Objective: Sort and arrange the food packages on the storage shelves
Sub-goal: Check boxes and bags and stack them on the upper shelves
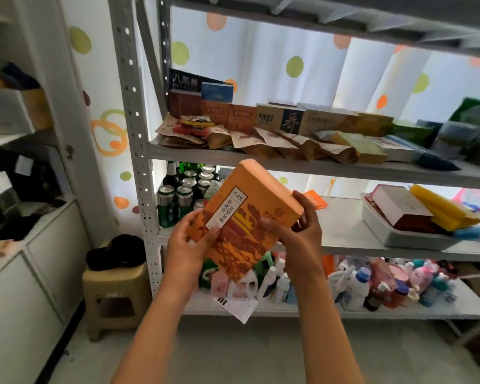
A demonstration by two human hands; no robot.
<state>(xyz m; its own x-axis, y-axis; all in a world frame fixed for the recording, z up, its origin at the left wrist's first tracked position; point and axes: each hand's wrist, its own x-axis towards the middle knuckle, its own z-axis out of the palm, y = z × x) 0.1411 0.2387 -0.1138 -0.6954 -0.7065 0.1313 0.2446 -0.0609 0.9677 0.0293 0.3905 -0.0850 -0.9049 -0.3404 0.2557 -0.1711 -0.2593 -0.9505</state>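
You stand in front of a big grey metal shelf rack point(139, 126). On its upper shelf board point(316, 167) sits a row of boxes point(277, 117) at the back, with brown paper pouches point(261, 142) lying flat in front of them. The middle shelf point(344, 231) has green cans and bottles point(183, 189) at its left end and a grey tray point(399, 234) holding a white box and a yellow pack on its right side. The bottom shelf is full of cleaning bottles point(352, 286). To the left of the rack stands a tan plastic stool point(114, 297) with a black thing on top.

You hold an orange box point(247, 214) in the air in front of the middle shelf. It is tilted, with its top leaning away to the left. Your left hand point(186, 248) grips its lower left edge, thumb on the front. Your right hand point(302, 234) wraps around its right side, fingers curled on the box.
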